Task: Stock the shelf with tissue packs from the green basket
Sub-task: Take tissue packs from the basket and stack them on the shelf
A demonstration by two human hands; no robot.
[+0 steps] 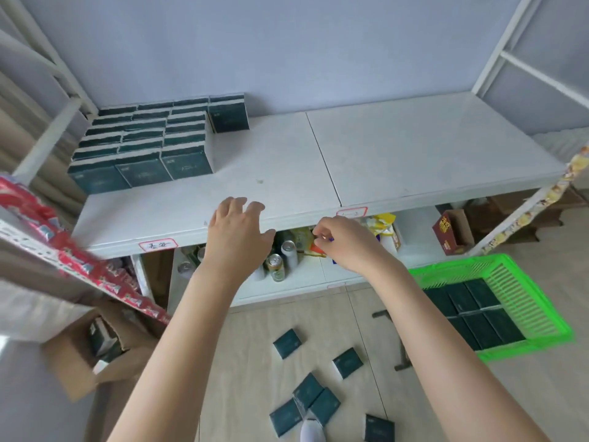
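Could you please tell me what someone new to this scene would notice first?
The bright green basket on the floor at the right, holding dark packs, catches the eye first. Next come the tissue packs in tidy rows at the shelf's back left, and the loose packs scattered on the floor below. The left hand and right hand hover at the shelf's front edge.
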